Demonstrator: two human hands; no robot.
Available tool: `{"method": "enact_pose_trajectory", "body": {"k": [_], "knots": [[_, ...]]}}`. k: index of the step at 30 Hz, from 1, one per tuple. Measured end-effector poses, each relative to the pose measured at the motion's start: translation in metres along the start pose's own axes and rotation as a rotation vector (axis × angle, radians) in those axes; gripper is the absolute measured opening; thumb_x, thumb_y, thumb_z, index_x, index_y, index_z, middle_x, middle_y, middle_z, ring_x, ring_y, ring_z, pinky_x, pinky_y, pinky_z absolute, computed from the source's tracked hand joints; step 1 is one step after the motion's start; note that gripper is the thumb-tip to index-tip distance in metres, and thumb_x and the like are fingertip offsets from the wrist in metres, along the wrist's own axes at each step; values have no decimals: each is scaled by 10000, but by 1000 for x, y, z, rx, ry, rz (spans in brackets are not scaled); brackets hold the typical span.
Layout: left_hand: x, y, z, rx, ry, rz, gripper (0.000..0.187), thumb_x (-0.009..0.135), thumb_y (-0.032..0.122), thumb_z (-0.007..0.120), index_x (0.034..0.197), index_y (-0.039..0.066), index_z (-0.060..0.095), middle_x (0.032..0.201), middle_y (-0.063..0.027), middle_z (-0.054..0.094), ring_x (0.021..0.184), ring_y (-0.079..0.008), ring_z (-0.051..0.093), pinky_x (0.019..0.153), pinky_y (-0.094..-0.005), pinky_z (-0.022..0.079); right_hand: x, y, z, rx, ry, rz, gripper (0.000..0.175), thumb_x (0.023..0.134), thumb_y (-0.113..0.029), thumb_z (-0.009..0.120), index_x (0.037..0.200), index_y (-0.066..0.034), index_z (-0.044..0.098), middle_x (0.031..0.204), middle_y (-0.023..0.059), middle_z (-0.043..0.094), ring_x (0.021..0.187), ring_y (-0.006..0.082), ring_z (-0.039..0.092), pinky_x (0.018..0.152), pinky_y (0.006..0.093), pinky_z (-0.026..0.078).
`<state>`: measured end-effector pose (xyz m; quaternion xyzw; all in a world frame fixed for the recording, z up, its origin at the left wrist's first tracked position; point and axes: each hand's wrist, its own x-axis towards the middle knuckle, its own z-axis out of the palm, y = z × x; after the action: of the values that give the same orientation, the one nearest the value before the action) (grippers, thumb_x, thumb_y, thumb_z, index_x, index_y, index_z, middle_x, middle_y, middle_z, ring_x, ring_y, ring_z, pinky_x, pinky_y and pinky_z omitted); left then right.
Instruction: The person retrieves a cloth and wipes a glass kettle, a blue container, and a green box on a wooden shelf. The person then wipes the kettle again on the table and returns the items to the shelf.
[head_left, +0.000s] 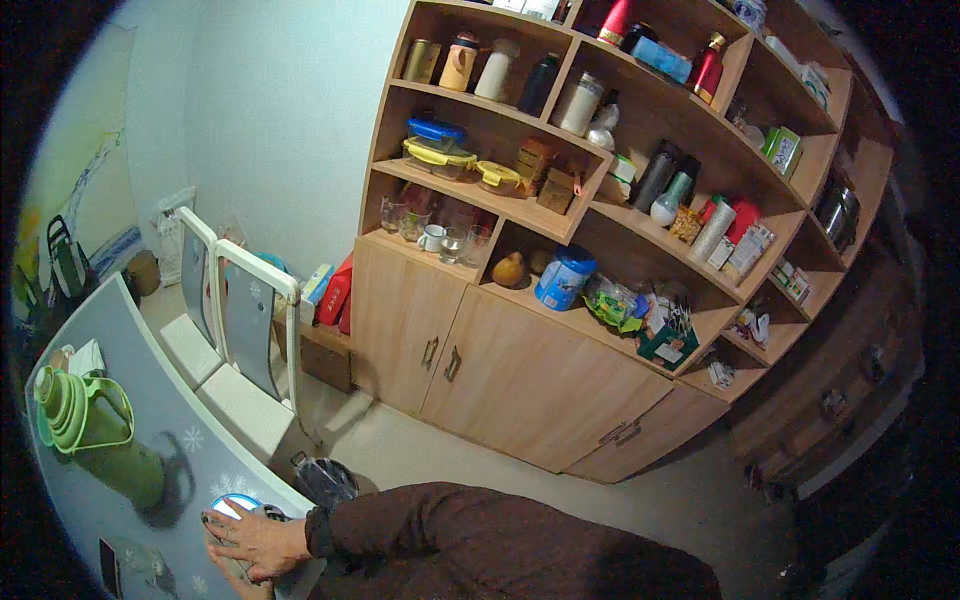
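My right hand (259, 538) reaches in from a dark brown sleeve at the bottom and lies near the edge of the grey table (112, 315). Its spread fingers touch or cover a round white object with a blue rim (236, 504), mostly hidden. A small dark item (271, 513) shows beside that object. Part of my left hand (244, 583) appears just below, cut by the bottom edge, and what it holds is hidden. A green thermos jug (112, 450) with a handle stands left of my hands. Close by lie a dark phone-like slab (109, 568) and a translucent item (144, 564).
Two white chairs (244, 390) stand along the table's far side. A black round object (326, 480) is on the floor near the table edge. Beyond, a wooden shelf unit (525, 352) holds bottles, glasses and food boxes. A red box (335, 292) stands beside it.
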<state>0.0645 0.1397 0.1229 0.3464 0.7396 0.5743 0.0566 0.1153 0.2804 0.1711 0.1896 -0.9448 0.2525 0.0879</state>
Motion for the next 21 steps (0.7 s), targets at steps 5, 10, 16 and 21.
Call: {"method": "enact_pose_trajectory", "body": {"k": [5, 10, 16, 21], "knots": [[-9, -7, -4, 5, 28, 35, 1103, 601, 341, 843, 1444, 18, 211, 1423, -184, 371, 1251, -301, 435, 1045, -434, 334, 11, -4, 4, -66, 4, 223, 789, 765, -463, 575, 1379, 0, 397, 1454, 275, 281, 1398, 446, 152, 1069, 669, 120], [-14, -23, 0, -154, 28, -85, 1259, 500, 362, 903, 1452, -4, 165, 1445, -193, 310, 1275, -311, 405, 1063, -424, 321, 24, -1, 8, -175, -24, 307, 670, 830, -413, 557, 1351, -7, 439, 1436, 247, 346, 1347, 410, 277, 1016, 679, 222], [-15, -6, -8, -80, -14, -151, 1340, 441, 466, 900, 1462, -9, 172, 1449, -158, 297, 1349, -293, 297, 1107, -403, 264, 41, 13, 13, -244, 140, 287, 283, 802, -225, 591, 999, -22, 604, 1031, 157, 546, 1010, 330, 501, 836, 541, 390], [-6, 11, 5, 87, 111, -82, 1227, 462, 433, 890, 1415, -21, 265, 1392, -203, 353, 1307, -354, 342, 1091, -428, 273, 66, 52, 8, -284, 33, 254, 170, 783, -128, 566, 895, -27, 646, 897, 170, 623, 890, 354, 582, 775, 453, 468]]}}
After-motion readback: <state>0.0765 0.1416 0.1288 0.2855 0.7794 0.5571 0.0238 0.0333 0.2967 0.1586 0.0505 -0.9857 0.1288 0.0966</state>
